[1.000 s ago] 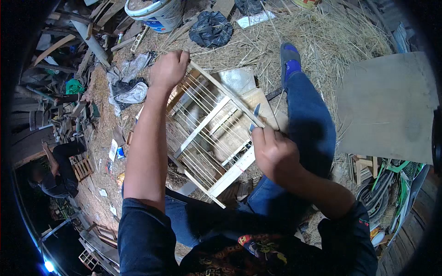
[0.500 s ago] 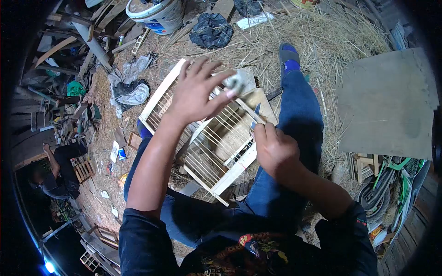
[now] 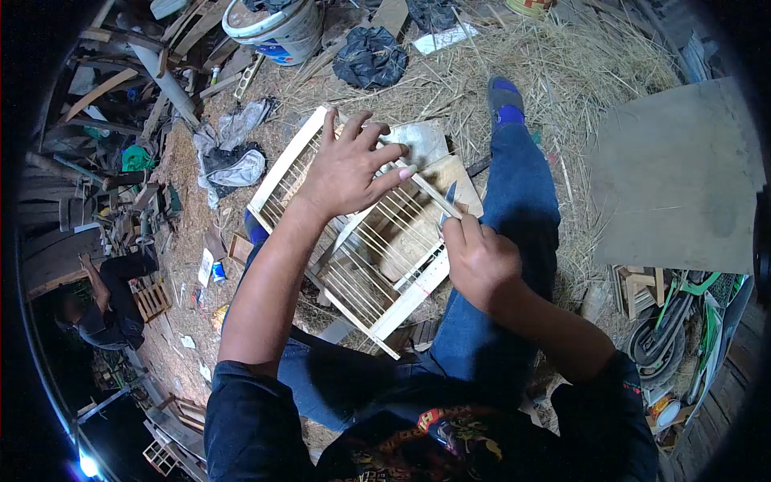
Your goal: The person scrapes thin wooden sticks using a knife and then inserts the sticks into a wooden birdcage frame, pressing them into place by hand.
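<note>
Between my legs stands a slatted wooden frame (image 3: 409,309) with pale rails and thin parallel rods, tilted. My left hand (image 3: 345,173) hovers over its upper part, fingers spread and bent, nothing visible in them. My right hand (image 3: 482,261) is closed at the frame's right corner, its fingers on the end of a thin wooden rail. Beside those fingers a pointed knife blade (image 3: 450,193) shows partly behind the rail; its handle is hidden, so I cannot tell whether the hand also holds it. Pale boards (image 3: 454,178) lie beneath the frame.
A white bucket (image 3: 277,36) and a black plastic bag (image 3: 369,58) are at the back. Straw (image 3: 578,64) covers the ground. A large flat board (image 3: 675,177) is at right, near a green bike (image 3: 671,321). Another person (image 3: 104,297) sits at far left.
A blurred pale thing beside my left fingertips no longer shows there. My left hand's fingers are slightly more curled. The right hand keeps its place at the rail.
</note>
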A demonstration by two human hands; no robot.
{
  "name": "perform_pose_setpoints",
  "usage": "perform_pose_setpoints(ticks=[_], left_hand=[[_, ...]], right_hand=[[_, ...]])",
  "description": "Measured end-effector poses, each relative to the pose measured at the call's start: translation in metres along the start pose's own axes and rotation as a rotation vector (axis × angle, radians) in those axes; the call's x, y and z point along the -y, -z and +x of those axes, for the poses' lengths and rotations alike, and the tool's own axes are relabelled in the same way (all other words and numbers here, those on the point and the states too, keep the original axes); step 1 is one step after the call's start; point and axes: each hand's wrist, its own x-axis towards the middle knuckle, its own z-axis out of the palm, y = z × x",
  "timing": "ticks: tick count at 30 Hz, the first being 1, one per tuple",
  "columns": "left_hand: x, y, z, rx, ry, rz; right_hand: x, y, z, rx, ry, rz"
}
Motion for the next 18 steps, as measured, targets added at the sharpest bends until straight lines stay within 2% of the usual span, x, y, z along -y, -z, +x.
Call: perform_pose_setpoints(ticks=[14,18], left_hand=[[0.006,-0.001,0.002,-0.025,-0.027,0.03],[0.003,0.001,0.005,-0.007,-0.015,0.022]], right_hand=[[-0.005,0.005,-0.016,-0.053,0.011,-0.022],[-0.01,0.013,-0.033,-0.035,-0.009,0.058]])
